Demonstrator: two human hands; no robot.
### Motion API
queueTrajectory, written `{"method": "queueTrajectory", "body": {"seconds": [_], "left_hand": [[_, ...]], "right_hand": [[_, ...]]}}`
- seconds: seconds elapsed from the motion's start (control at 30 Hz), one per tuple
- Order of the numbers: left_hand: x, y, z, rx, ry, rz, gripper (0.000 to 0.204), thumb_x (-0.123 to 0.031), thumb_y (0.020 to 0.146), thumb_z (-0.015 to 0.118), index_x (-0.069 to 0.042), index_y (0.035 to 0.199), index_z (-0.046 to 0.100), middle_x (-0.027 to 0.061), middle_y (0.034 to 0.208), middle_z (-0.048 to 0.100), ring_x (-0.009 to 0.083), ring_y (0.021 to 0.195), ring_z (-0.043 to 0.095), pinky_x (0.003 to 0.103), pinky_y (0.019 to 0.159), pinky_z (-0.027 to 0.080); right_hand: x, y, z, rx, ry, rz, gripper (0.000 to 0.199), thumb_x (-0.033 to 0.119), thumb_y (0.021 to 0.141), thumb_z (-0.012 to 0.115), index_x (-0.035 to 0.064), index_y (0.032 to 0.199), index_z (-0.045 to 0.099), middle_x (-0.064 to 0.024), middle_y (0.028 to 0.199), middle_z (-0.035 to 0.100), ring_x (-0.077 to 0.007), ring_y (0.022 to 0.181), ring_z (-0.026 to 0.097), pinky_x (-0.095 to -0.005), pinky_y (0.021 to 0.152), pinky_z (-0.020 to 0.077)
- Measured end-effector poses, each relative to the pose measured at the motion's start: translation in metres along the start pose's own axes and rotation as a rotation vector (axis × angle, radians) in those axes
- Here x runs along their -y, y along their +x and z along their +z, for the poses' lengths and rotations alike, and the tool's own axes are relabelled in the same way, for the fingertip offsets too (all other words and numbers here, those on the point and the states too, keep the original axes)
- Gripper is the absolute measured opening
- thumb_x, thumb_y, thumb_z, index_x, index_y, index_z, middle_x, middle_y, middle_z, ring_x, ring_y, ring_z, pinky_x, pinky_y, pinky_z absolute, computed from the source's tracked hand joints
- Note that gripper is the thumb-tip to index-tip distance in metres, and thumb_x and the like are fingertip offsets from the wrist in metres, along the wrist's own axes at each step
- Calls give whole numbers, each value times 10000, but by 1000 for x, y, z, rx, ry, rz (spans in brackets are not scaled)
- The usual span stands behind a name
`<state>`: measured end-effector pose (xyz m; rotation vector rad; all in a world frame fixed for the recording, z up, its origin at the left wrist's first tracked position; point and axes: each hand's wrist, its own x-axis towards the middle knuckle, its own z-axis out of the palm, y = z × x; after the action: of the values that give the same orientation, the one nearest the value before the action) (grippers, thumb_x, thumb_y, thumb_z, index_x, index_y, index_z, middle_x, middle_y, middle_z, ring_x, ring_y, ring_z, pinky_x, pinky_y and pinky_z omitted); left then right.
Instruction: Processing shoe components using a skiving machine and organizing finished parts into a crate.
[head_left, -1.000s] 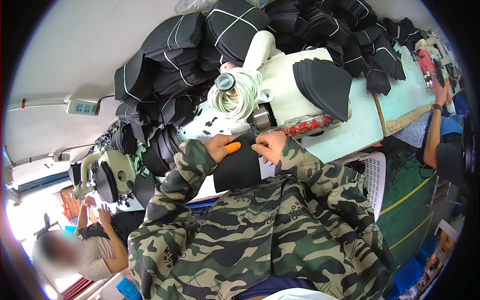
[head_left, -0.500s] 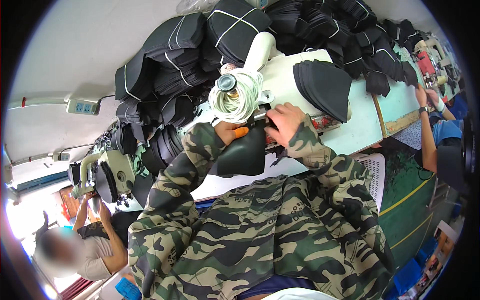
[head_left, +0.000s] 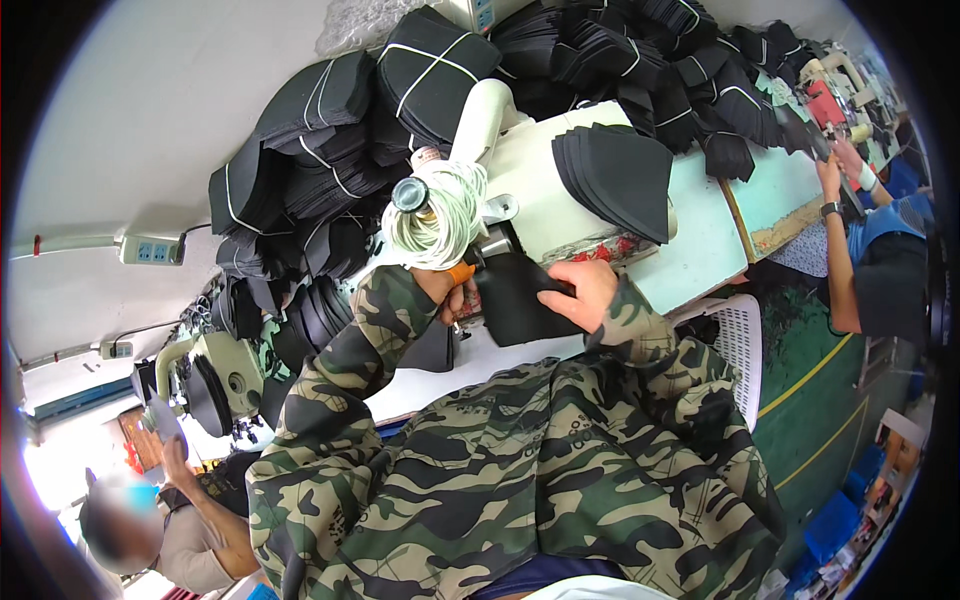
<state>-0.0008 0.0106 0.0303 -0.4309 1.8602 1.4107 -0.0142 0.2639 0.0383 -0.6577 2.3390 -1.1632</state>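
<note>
A dark, flexible black sheet piece (head_left: 525, 300) stretches between my hands, just in front of a cream sewing machine (head_left: 545, 165). My right hand (head_left: 585, 293) is closed on its right edge, thumb on top and the other fingers partly hidden beneath. Curled at the upper left corner is my left hand (head_left: 447, 290), its orange finger cover touching the sheet; its grip is partly hidden. Below that hand, a second black piece (head_left: 432, 352) shows at the table's near edge. A coil of white cord (head_left: 438, 222) hangs on the machine above my left hand.
Stacked black pieces (head_left: 612, 180) lie fanned on the machine bed. Tied black bundles (head_left: 425, 75) pile up behind. A white perforated basket (head_left: 737, 350) stands to the right. One co-worker (head_left: 195, 530) is at the left, another person's arm (head_left: 842, 260) at the right.
The view has shifted somewhat. My right hand has moved away from the machine head, toward me, and now grips the sheet's right edge. The black sheet now spreads between my hands.
</note>
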Motion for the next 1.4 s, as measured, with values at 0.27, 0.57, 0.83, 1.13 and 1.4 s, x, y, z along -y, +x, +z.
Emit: {"method": "queueTrajectory", "body": {"seconds": [0.27,0.57,0.83,1.13,1.4], "left_hand": [[106,34,-50,-381,1126,-79,349,-369,826,541,-89,1035,537,205,818,629,377,774,619,453,675,483],[99,-1,-27,-297,1161,-129,392,-357,784,622,-89,1058,544,186,851,625,357,821,607,419,727,478],[53,-44,-15,585,187,-5,178,-173,865,574,4,852,571,-39,622,478,43,599,408,242,544,362],[60,-36,12,541,374,355,215,-220,874,535,-12,821,523,75,622,431,126,605,398,295,590,364],[57,-36,1,488,181,314,200,-187,891,510,-9,803,533,19,641,467,80,636,405,269,586,366]], "right_hand": [[20,-10,-82,-900,-448,-242,168,35,736,615,60,900,633,-99,820,568,-270,731,549,-329,633,449],[2,3,-5,-488,-128,-194,172,81,703,671,40,856,604,-87,735,579,-228,652,570,-317,579,451],[19,21,36,-201,-352,-105,328,267,697,707,63,902,553,-86,742,554,-276,658,582,-377,559,447],[18,42,42,-142,-317,-161,82,128,747,599,59,737,556,-101,722,573,-293,673,583,-383,587,452],[13,39,40,-152,-279,-174,166,165,729,638,65,849,583,-99,781,585,-286,723,593,-368,624,465]]}}
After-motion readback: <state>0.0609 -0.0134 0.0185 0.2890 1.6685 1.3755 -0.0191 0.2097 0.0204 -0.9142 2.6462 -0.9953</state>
